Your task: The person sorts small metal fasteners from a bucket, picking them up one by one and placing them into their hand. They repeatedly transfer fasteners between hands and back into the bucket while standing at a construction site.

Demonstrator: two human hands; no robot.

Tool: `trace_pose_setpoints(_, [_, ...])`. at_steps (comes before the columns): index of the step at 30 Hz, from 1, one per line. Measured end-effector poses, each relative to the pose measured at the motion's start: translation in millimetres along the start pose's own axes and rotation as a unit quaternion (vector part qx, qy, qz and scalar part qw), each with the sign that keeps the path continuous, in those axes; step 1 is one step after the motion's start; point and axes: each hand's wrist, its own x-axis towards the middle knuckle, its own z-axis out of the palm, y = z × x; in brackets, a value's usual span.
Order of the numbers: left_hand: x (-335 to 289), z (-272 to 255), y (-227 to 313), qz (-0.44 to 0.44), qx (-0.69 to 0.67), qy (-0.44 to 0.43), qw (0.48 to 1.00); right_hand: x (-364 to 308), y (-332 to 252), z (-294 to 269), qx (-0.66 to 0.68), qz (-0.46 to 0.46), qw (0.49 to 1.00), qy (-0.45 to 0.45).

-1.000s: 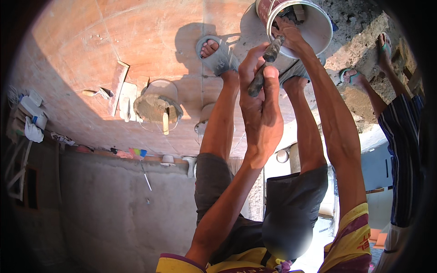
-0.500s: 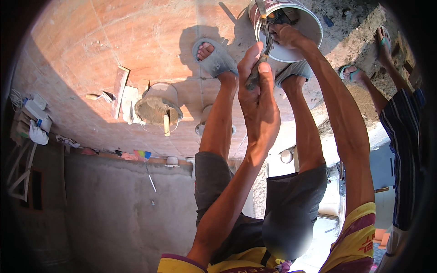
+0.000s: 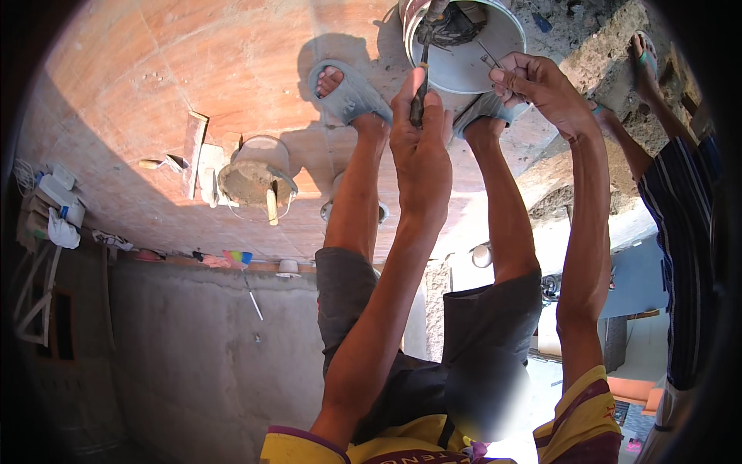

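My left hand (image 3: pixel 423 143) is closed around the dark handle of a long, narrow metal tool (image 3: pixel 424 54). Its far end reaches over the rim of a white bucket (image 3: pixel 506 73), and its exact kind is unclear. Beside that rim, the fingers of my right hand (image 3: pixel 533 85) pinch a thin, nail-like metal piece (image 3: pixel 488 54). Dark tools and thin metal pieces (image 3: pixel 456 29) lie inside the tipped bucket; part of the heap is hidden behind the tool.
To the left stands a mortar bucket (image 3: pixel 259 166) with a wooden-handled tool in it. A long float (image 3: pixel 195 155) and a trowel (image 3: pixel 171 163) lie nearby. Another person's legs (image 3: pixel 672 209) stand at the right, by rough ground.
My right hand has come out of the white bucket, now pinching the thin metal piece. The left hand, still gripping the tool, has shifted slightly left in view.
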Motion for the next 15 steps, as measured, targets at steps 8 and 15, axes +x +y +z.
trace_pose_setpoints(8, [-6.5, 6.5, -3.4, -0.16, -0.092, -0.154, 0.971, -87.3, -33.4, 62.4, 0.194, 0.015, 0.981, -0.008])
trace_pose_setpoints(15, [-6.4, 10.6, 13.9, -0.15, -0.085, -0.229, 0.958, -100.0, -28.4, 66.4, 0.381, 0.054, 0.922, 0.029])
